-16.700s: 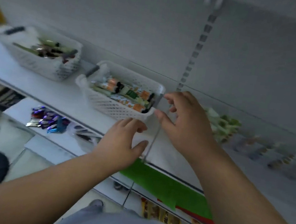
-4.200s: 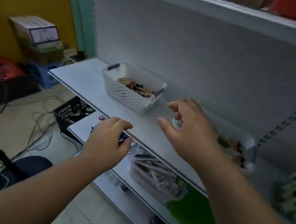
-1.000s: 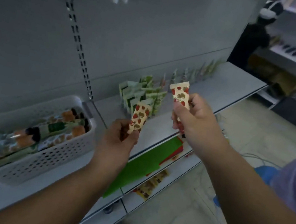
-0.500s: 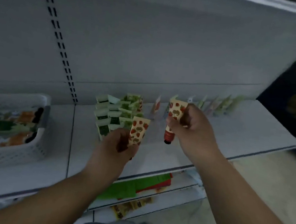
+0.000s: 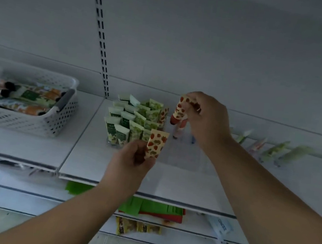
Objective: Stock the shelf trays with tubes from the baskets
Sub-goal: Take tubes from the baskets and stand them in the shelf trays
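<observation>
Tubes printed with red strawberries on cream are in both hands above the white shelf. The left hand pinches one strawberry tube near its lower end, thumb and fingers curled round it, with the flat crimped end pointing up; it is held in the air in front of a block of green-and-white tubes that stand upright, crimped ends up, packed close together toward the back of the shelf. The right hand is further back and to the right, fingers curled round a second strawberry tube, which tilts with its red cap at the bottom, just above the shelf and just beside the right edge of the green block. A few more strawberry tubes stand at that right edge; whether the held tube touches them cannot be told. To the left, a white perforated basket with a grey handle sits on the shelf and holds tubes lying flat, orange and green with dark caps. Along the back to the right, a thin row of pale tubes stands well apart from the green block, blurred. On the lower shelf, green and red flat packs lie under the hands.
</observation>
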Demonstrator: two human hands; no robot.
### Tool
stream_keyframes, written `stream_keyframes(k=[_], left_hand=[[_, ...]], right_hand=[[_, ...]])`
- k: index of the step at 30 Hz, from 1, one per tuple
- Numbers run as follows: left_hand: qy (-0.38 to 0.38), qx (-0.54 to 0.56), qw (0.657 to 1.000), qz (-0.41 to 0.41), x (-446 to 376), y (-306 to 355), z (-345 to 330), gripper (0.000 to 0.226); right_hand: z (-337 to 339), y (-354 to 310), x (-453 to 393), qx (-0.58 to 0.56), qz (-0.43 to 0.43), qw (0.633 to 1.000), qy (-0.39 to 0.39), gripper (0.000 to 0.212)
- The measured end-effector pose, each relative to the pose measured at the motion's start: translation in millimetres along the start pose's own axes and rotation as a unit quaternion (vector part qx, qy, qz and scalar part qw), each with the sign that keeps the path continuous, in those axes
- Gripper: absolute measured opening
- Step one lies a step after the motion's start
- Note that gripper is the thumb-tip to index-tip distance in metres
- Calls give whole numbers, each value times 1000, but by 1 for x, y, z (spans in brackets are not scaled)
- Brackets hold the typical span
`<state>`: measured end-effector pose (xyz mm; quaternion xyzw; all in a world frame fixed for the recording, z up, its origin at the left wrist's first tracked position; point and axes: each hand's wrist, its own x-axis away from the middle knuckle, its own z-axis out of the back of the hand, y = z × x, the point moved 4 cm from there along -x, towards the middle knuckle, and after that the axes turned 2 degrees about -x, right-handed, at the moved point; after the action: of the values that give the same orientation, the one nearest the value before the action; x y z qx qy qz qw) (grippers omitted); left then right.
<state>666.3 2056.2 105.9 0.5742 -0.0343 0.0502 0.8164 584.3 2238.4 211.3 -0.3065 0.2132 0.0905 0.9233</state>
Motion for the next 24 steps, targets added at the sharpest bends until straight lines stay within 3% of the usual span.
stream_keyframes(k=[5, 11, 13, 15, 17, 20, 22, 24], left_hand=[[19, -1, 1000, -1, 3, -3, -6, 14], [21, -1, 1000, 19, 1, -4, -10, 13], [20, -4, 1000, 17, 0, -2, -13, 16], [16, -1, 1000, 10, 0, 0, -16, 19], [14, 6, 1000, 4, -1, 1, -19, 19], [-3, -8, 1000, -18, -1, 3, -24, 18], [-12, -23, 998, -55, 1, 4, -26, 23], [-10, -57, 994, -90, 4, 0, -25, 35]], right_hand=[[-26, 15, -9, 50, 71, 994, -65, 17], [-42, 29, -10, 208, 98, 972, -58, 19], [-32, 18, -6, 172, 110, 979, -8, 26], [-19, 2, 5, 58, 130, 990, -3, 26], [-12, -11, 21, -69, 102, 988, -94, 22], [-17, -13, 43, -63, 28, 965, -254, 10], [-14, -7, 42, -50, 9, 969, -240, 10], [-2, -1, 31, -40, 3, 985, -169, 16]])
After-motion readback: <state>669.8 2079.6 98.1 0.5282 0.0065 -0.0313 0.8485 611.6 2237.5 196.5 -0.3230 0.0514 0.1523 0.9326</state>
